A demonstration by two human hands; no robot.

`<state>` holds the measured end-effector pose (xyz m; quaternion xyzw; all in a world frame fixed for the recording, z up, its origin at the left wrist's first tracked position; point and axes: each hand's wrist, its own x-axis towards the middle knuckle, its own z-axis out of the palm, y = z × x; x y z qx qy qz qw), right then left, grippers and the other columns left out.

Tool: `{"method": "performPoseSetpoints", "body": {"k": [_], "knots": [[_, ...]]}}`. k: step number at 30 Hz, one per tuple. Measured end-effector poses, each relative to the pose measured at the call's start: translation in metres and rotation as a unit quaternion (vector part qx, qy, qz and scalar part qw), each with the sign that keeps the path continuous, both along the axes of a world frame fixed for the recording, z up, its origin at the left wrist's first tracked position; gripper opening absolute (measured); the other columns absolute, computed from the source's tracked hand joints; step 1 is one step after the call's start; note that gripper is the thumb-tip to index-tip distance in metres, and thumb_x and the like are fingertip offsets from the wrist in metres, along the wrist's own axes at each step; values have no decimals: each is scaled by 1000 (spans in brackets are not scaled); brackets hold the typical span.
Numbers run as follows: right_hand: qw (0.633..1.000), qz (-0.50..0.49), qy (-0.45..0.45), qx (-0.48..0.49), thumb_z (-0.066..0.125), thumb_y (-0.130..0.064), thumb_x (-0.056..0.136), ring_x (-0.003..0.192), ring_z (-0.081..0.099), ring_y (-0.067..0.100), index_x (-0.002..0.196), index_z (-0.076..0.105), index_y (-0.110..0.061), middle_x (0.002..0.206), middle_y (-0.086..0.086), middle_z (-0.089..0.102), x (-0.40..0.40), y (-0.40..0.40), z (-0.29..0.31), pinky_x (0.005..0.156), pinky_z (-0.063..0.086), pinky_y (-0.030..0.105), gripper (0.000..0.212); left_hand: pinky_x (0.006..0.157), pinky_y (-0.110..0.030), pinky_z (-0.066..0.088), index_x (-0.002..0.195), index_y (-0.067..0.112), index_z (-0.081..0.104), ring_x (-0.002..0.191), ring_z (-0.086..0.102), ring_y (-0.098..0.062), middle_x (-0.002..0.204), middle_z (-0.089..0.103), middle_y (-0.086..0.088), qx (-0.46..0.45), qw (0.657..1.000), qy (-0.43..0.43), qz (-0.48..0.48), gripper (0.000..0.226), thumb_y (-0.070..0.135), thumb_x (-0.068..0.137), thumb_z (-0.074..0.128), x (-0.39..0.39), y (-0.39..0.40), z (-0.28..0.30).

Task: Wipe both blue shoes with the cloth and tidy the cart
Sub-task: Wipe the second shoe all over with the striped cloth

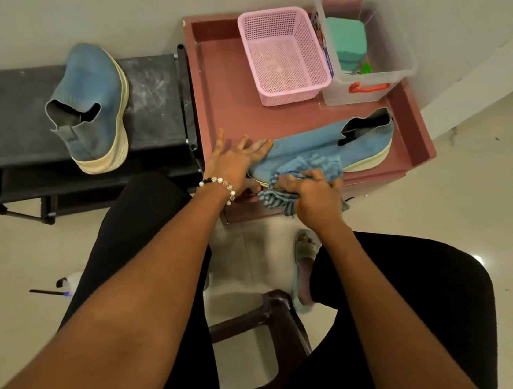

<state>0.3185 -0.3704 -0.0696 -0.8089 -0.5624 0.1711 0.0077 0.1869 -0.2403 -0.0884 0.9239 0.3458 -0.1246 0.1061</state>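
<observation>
We see one blue shoe (315,146) lying on its side on the pink cart (227,101), at the cart's front edge, toe toward the cart's left front corner and heel toward its right rim. A blue striped cloth (309,171) is bunched over the shoe's toe half and hangs over the cart's front edge. The right hand (309,194) grips that cloth with curled fingers and presses it against the shoe. The left hand (233,163) rests at the shoe's toe with its fingers spread and straight, flat on the cart floor and touching the toe; a beaded bracelet (217,186) circles its wrist.

At the back of the cart stands a pink perforated basket (283,56), and just beside it, in the cart's back right corner, a clear plastic box (371,76) with a teal block (346,41) inside.

Left of the cart, touching its side, is a black bench (151,99), and on it stands the other blue shoe (92,105), tipped on its side with its pale sole toward the cart.

In front of the cart we see the person's dark-clad legs, a brown stool (269,323) and a pale green slipper (303,273) on the tiled floor.
</observation>
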Motion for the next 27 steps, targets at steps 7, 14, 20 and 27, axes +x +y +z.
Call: {"method": "performPoseSetpoints", "body": {"k": [7, 14, 20, 27], "knots": [[975, -72, 198, 75, 46, 4, 76, 130, 32, 23, 114, 62, -20, 127, 9, 47, -46, 24, -6, 98, 24, 40, 48, 113, -57, -13, 150, 37, 3, 147, 8, -15, 158, 7, 17, 28, 999, 0, -15, 79, 12, 93, 51, 2, 2, -4], [1000, 18, 10, 8, 54, -7, 79, 130, 35, 18, 112, 62, -23, 121, -3, 59, 12, 0, -3, 96, 23, 36, 37, 111, -59, -13, 150, 38, 5, 147, 6, -17, 157, 9, 19, -14, 1000, 8, -7, 97, 45, 78, 70, 2, 5, -2], [994, 22, 94, 50, 52, -8, 82, 128, 35, 22, 97, 65, -16, 112, 5, 59, -35, 36, -4, 92, 28, 38, 22, 113, -59, -12, 149, 40, 3, 147, 9, -16, 157, 8, 20, 28, 1000, 9, -5, 79, 13, 93, 52, 3, 2, -6], [997, 59, -39, -27, 37, -24, 87, 126, 36, 24, 117, 60, -18, 114, 10, 59, 18, -2, 1, 91, 26, 39, 38, 111, -63, -10, 149, 41, 3, 147, 8, -20, 156, 7, 22, -12, 999, 30, -7, 102, 51, 75, 71, 4, 8, -5]]}}
